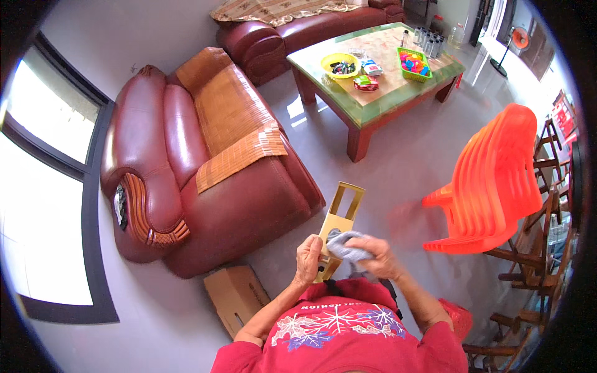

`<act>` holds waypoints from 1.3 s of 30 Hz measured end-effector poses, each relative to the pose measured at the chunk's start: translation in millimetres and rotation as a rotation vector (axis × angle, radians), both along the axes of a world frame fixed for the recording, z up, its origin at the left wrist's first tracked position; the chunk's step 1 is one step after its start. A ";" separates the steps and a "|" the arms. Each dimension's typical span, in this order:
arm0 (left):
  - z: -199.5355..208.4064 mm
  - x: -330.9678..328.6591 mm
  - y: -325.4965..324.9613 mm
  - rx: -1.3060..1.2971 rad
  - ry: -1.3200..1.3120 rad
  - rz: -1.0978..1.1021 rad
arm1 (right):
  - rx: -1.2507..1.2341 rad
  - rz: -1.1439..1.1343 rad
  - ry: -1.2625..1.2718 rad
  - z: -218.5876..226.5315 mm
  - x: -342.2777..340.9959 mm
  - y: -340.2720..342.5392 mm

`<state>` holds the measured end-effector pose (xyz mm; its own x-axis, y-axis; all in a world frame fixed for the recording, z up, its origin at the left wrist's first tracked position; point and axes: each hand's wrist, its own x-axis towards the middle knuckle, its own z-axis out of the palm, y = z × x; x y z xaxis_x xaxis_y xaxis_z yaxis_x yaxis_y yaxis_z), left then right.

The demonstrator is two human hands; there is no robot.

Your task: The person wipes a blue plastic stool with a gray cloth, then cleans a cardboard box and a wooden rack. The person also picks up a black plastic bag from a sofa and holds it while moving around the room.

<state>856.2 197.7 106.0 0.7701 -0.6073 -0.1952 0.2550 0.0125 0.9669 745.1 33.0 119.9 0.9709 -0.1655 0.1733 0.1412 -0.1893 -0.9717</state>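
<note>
In front of my body, my left hand (308, 260) is closed on the left edge of a long gold-coloured frame (336, 224). The frame has a rectangular opening at its far end, a flat plate with a dark round spot in the middle, and another gap close to my shirt. My right hand (379, 258) grips a crumpled grey cloth (349, 246), which lies against the plate and covers part of it. The frame is tilted, its far end leaning to the right. Its near end meets my red shirt.
A cardboard box (236, 297) lies on the floor at left, below a maroon leather sofa (249, 214). Stacked orange plastic chairs (488, 183) stand at right, before wooden racks (538, 261). Farther off, a low table (379, 105) bears a yellow basket (333, 69), a green basket (425, 76) and bottles.
</note>
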 end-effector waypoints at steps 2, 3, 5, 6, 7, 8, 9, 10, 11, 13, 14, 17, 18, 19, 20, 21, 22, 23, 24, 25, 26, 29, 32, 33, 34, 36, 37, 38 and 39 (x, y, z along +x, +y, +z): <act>2.0 -5.0 3.8 0.023 -0.017 -0.032 | 0.129 -0.245 -0.008 8.3 -3.1 -17.3; -1.8 -6.8 3.4 0.031 -0.028 -0.035 | 0.080 -0.367 0.012 15.2 4.9 -24.3; -11.8 -7.1 3.2 0.030 -0.012 -0.048 | -0.028 -0.612 0.047 29.3 27.6 -31.0; -11.2 -8.9 0.7 0.030 -0.015 -0.052 | -0.253 -0.556 0.151 26.0 30.0 -26.9; -9.7 -10.4 -2.1 0.033 -0.022 -0.056 | -0.473 -0.491 0.256 16.9 35.4 -22.8; -8.9 -11.6 -4.4 0.035 -0.029 -0.058 | -0.689 -0.419 0.362 13.0 39.4 -18.1; -12.3 -10.2 -3.3 0.058 -0.113 -0.084 | -0.730 -0.366 0.360 15.0 43.1 -6.6; -16.9 -10.7 -1.7 0.081 -0.120 -0.087 | -0.768 -0.308 0.357 15.5 41.9 5.0; -22.7 -11.0 -0.3 0.103 -0.127 -0.089 | -0.756 -0.219 0.181 5.7 41.2 8.2; -35.8 -7.3 8.3 0.223 -0.057 -0.107 | -0.727 0.013 0.244 25.3 41.5 24.9; -39.1 -10.6 10.2 0.152 -0.020 -0.039 | -0.751 0.048 0.309 34.4 38.4 33.0; -36.5 -17.8 9.4 -0.081 0.097 0.054 | -0.554 0.232 0.286 40.5 23.9 24.0; -41.1 -16.1 10.7 -0.110 0.177 0.037 | -0.339 0.351 0.276 38.8 17.2 15.2; -44.8 -14.2 12.3 -0.140 0.258 0.025 | -0.122 0.472 0.266 37.2 11.1 2.9; -46.4 -12.3 13.9 -0.171 0.339 0.014 | 0.097 0.588 0.254 36.4 6.6 -8.7; -31.5 -3.8 11.9 -0.070 0.290 -0.004 | 0.170 0.632 0.270 40.1 0.5 -21.8; -25.2 1.7 9.7 -0.139 0.292 0.069 | 0.239 0.682 0.284 44.8 -4.7 -31.2; -14.3 7.3 12.3 -0.083 0.216 0.036 | 0.307 0.499 0.291 37.5 -9.4 -34.4; -2.7 10.8 13.7 -0.022 0.139 -0.006 | 0.394 0.288 0.388 38.3 -8.8 -35.4; -6.3 11.6 10.6 -0.005 0.122 0.003 | 0.261 0.052 0.314 29.1 0.3 -35.2; -6.6 9.2 7.4 -0.017 0.094 -0.003 | 0.126 -0.185 0.238 16.3 11.4 -32.4; -7.3 4.1 -5.3 -0.056 0.059 0.012 | -0.573 -0.321 0.396 8.7 31.8 -22.4; -10.9 3.5 -8.8 -0.067 0.128 0.085 | -0.626 -0.233 0.385 4.3 30.4 3.1; -15.8 5.7 -6.4 -0.044 0.102 0.077 | -0.578 -0.107 0.387 8.1 26.1 6.8; -21.2 6.9 -3.6 -0.022 0.076 0.078 | -0.529 0.019 0.387 15.0 21.5 10.2; -36.8 9.5 3.6 0.021 0.023 0.081 | -0.459 0.305 0.326 32.2 16.6 10.8; -46.8 14.9 8.6 -0.022 0.087 0.022 | -0.330 0.386 0.241 40.8 17.8 11.1; -55.0 17.1 13.3 0.071 0.095 -0.010 | -0.200 0.466 0.154 46.3 21.1 12.9; -55.8 17.8 10.1 0.082 -0.353 0.001 | -0.231 0.313 0.035 44.7 23.8 18.1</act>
